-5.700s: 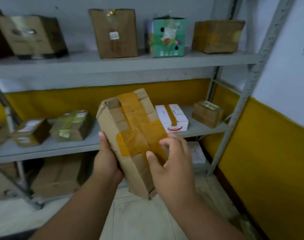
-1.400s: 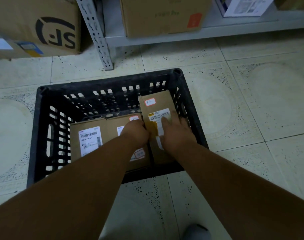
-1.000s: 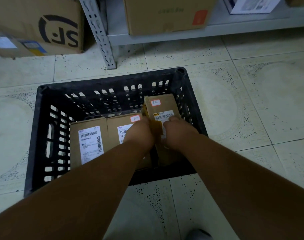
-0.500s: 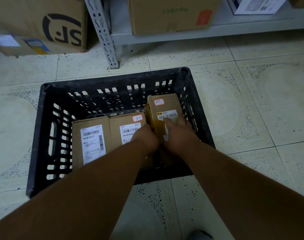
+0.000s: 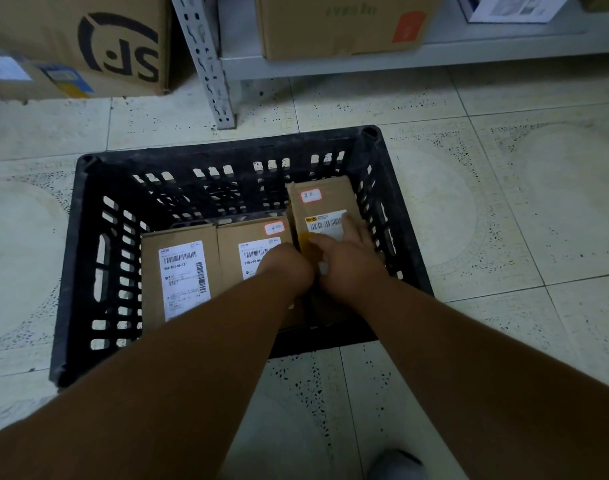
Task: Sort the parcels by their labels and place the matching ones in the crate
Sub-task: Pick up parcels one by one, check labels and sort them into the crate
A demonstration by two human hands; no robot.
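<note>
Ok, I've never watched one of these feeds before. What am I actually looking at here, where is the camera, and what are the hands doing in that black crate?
There is no machine here: these are a person's two bare arms. The single camera sits on the person's head and looks forward and down, so the arms reach away from you toward the floor.

On the tiled floor stands a black crate with slotted walls. Inside it lie three cardboard parcels side by side: the left parcel and the middle parcel lie flat with white barcode labels up. The right parcel is the one being handled; it seems to sit a little higher than the others.

The right hand rests on top of that parcel, over its label. The left hand is at its left edge; its fingers are hidden, so the grip cannot be judged.

Behind the crate are a shelf leg and larger boxes.
</note>
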